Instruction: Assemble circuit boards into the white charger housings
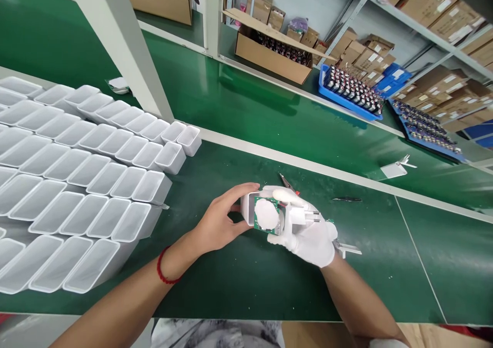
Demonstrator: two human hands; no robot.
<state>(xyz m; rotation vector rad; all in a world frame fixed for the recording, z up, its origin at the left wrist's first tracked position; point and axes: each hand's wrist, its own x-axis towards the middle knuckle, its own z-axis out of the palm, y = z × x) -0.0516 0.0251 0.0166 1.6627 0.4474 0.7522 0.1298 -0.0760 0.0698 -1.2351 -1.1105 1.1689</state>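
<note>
Green mat (239,286) lies bare near and right of the hands; rows of empty white shells (77,183) crowd its left edge; a white strip borders the far side, with tweezers (287,182) and a dark pen (346,199) lying just this side of it. Left hand (217,222) curls thumb and fingers round a white casing (248,209) at centre; gloved right hand (308,232) pinches a green board with a white disc (267,214) and plug piece (298,216) against the casing's open end.

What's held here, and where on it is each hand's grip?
Left hand grips the white plastic casing around its closed end. Gloved right hand grips the green circuit board with plug pins at the plug end, at the casing's open mouth.
</note>
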